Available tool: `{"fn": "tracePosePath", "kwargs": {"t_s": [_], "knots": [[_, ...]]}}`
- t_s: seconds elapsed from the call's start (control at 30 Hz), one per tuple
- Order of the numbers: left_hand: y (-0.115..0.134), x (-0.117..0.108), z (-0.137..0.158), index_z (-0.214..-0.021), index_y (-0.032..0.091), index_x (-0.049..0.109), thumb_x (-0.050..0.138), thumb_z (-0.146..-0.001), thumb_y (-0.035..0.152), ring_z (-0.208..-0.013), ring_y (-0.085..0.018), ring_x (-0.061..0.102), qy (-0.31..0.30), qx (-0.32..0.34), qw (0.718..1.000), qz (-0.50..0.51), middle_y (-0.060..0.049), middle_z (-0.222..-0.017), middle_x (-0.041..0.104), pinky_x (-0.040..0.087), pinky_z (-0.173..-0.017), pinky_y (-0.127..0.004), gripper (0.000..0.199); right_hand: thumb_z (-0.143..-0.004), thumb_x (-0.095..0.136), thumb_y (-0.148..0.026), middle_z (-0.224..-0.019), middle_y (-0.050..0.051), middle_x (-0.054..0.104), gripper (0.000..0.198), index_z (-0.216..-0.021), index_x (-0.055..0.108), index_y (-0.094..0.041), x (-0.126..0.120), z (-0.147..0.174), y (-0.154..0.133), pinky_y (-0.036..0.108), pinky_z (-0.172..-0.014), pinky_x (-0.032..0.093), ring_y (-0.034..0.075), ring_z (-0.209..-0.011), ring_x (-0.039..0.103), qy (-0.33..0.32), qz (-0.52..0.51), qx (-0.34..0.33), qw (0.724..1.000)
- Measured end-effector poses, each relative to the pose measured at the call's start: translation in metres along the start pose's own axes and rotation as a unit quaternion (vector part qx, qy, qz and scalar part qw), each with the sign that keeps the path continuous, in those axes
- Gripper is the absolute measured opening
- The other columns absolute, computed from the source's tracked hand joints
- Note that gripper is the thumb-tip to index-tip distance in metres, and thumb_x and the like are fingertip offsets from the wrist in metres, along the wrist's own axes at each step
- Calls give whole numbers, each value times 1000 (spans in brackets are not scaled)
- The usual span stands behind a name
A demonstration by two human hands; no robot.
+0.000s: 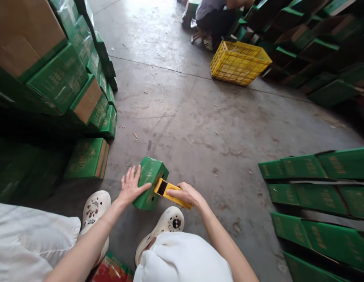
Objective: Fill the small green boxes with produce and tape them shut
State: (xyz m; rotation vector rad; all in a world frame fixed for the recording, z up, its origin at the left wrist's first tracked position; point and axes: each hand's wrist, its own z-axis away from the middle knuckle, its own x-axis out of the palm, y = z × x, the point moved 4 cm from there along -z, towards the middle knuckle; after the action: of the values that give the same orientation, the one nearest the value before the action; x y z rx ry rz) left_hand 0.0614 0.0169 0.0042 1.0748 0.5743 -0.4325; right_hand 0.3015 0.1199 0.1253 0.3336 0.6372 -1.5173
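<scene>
A small green carton (149, 176) stands on the floor in front of my feet, with a few dark holes in its right side. My left hand (132, 186) rests against the carton's left and top, its fingers spread and the thumb reaching across. In my right hand (184, 194) is a yellow handheld tool (174, 195) with a black panel near its front; the fingers are wrapped round it. The tool's front end meets the carton's right side. Its exact kind is not clear.
Stacked green cartons (58, 78) rise at the left, with a single carton (86, 158) at their foot. Rows of green cartons (311, 196) stand at the right. A yellow crate (240, 64) sits farther off near a crouching person (215, 19). A red and green box (111, 270) lies by my feet.
</scene>
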Motion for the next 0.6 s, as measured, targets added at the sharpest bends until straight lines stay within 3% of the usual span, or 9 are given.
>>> {"fn": "tracePosePath", "kwargs": {"t_s": [0.07,0.13,0.3,0.4,0.6], "knots": [[-24,-15,-11,-166,24,29,53,-93,69,-162,-40,13,-31,-46,998,33,-17,-173,25,13,-124,-68,89,-80,65,-78,-79,5,72,62,-82,72,-17,3,-10,-24,26,-53,34,18,-68,62,3,-11,-7,1000],[-38,-24,-16,-165,25,31,50,-96,68,-162,-37,16,-40,-49,994,88,-14,-173,28,18,-126,-63,84,-80,65,-79,-81,6,73,62,-84,72,-17,6,-20,-49,26,-54,36,20,-69,63,6,-14,-21,1000],[-45,-23,-11,-164,23,34,44,-102,61,-157,-26,33,22,-2,985,171,-12,-169,38,27,-129,-45,73,-82,64,-77,-81,7,72,61,-85,72,-16,11,-36,-80,27,-56,36,21,-71,65,-2,-18,-53,998],[-49,-20,-14,-161,25,41,41,-104,57,-153,-25,42,35,-21,987,153,-9,-164,46,30,-128,-42,66,-83,62,-79,-82,6,72,63,-85,71,-17,13,-33,-73,27,-57,35,21,-73,65,-6,-39,-70,997],[-61,0,-21,-149,23,59,37,-104,54,-140,-27,58,-61,-88,986,126,-8,-147,65,44,-118,-41,58,-86,63,-72,-83,5,73,56,-90,73,-17,31,-6,-22,27,-59,34,21,-75,65,-3,-73,-17,997]]}}
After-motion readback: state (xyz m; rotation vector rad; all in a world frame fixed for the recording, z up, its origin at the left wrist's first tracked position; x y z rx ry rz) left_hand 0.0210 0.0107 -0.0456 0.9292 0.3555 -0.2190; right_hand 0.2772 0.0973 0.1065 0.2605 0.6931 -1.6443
